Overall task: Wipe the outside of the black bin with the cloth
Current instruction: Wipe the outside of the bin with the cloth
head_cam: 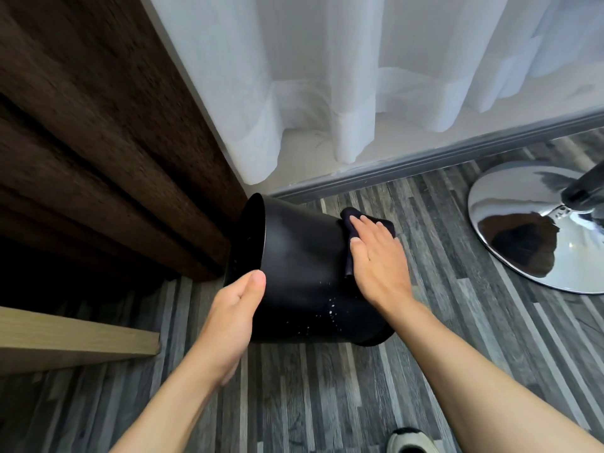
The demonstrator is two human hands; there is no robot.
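Grey plank floor point(327, 387) by the curtain: bin point(304, 256) tipped on its side, left hand point(232, 322) gripping the rim. Right hand point(376, 256), fingers flat, presses the cloth point(351, 223) near the base. Mid-wipe; I'd roll it next for those white specks.

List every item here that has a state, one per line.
Black bin: tipped on its side, opening facing left, white specks on its wall.
Cloth: pressed flat against the bin.
Right hand: open, palm on the cloth.
Left hand: gripping the bin's rim.
Curtain: hanging down to the floor.
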